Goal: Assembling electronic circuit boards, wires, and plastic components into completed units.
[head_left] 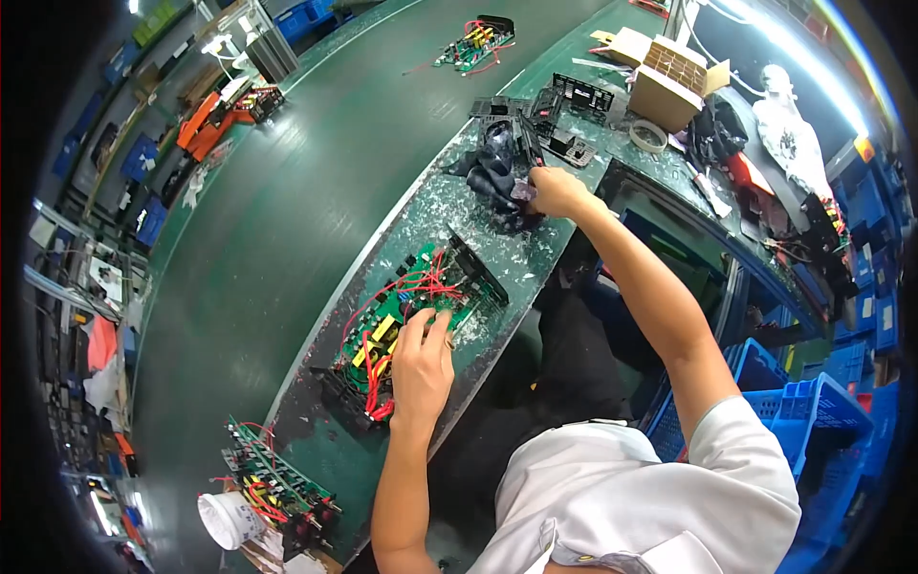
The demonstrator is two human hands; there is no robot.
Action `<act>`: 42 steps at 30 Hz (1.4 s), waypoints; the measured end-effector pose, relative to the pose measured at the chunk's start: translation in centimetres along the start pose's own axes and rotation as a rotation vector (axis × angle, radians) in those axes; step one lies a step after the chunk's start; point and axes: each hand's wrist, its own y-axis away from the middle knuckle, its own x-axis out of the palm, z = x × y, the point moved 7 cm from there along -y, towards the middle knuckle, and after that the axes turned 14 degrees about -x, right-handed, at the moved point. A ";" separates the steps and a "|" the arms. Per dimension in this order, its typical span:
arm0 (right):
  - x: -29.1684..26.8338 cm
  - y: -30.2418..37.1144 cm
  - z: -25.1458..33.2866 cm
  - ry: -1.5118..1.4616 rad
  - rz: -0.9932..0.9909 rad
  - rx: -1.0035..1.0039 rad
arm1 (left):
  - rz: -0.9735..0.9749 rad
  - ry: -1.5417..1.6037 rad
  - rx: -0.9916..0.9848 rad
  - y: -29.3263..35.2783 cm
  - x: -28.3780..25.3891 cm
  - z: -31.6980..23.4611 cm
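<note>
A green circuit board (pixel 390 308) with yellow transformers and red wires lies on the bench ledge in front of me. My left hand (pixel 424 368) rests over its near edge, fingers bent down and closed on it. Black end panels stand at the board's two ends, one of them a slotted panel (pixel 478 271). Farther off, my right hand (pixel 559 194) reaches to a crumpled black plastic bag (pixel 495 163). Its fingers are drawn together at the bag's side, beside a small pale translucent piece (pixel 523 191). Whatever the fingertips pinch is hidden.
Black plastic panels (pixel 581 93) lie beyond the bag, near a tape roll (pixel 647 136) and an open divided carton (pixel 671 86). A green conveyor belt (pixel 258 220) runs along the left, carrying another board (pixel 476 46). More boards (pixel 277 478) and a white tub (pixel 229 519) sit lower left; blue crates (pixel 803 411) stand right.
</note>
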 end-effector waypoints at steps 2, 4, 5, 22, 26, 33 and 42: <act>0.3 -0.1 0.6 -0.118 0.114 -0.033 | -0.009 -0.006 -0.004 0.0 -0.4 -0.2; 0.6 0.0 -0.1 -0.110 0.121 -0.090 | 0.006 0.036 0.012 -0.1 -0.7 -0.7; 0.8 0.5 -1.0 -0.377 0.104 -0.028 | 0.007 0.081 -0.002 -0.4 -1.1 -1.3; -1.1 8.9 5.3 -1.655 -0.158 0.020 | -0.024 0.172 0.208 -13.5 -0.4 -10.0; -1.1 10.2 4.1 -1.813 -0.378 0.134 | -0.008 0.198 0.045 -11.7 -1.6 -7.2; 1.1 9.1 3.3 -1.839 -0.321 0.265 | -0.008 0.187 -0.117 -7.9 -3.7 -2.4; 1.9 8.2 4.3 -2.082 -0.493 0.231 | -0.213 0.152 -0.267 -5.7 -7.0 6.5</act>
